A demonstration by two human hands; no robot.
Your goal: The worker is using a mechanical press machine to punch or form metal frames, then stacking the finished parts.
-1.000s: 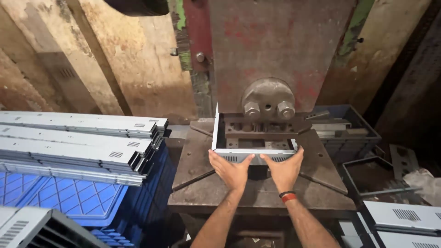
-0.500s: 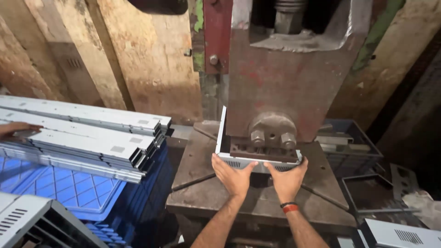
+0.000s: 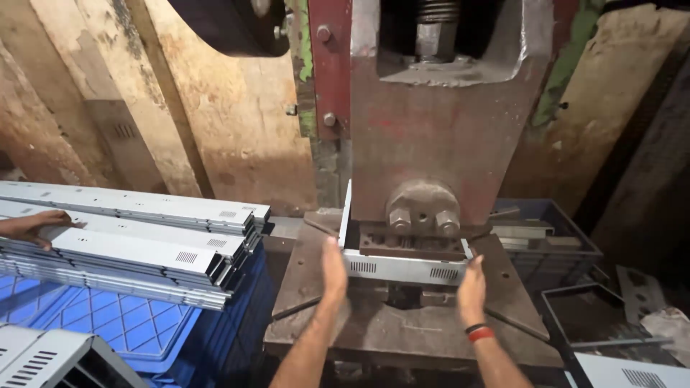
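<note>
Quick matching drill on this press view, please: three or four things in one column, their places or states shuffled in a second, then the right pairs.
1. bent grey sheet-metal panel
2. stack of long grey metal panels
3. red wristband
4. blue plastic crate

A. under the stack
B. on the right hand's wrist
C. on the press bed between both hands
D. left of the press, another person's hand resting on it

Pairs: 1-C, 2-D, 3-B, 4-A

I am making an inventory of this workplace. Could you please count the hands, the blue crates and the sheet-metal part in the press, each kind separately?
Hands: 3, the left hand, the right hand and another person's hand on the stacked panels
Blue crates: 2, left crate, right crate
Sheet-metal part in the press: 1
Total: 6
</note>
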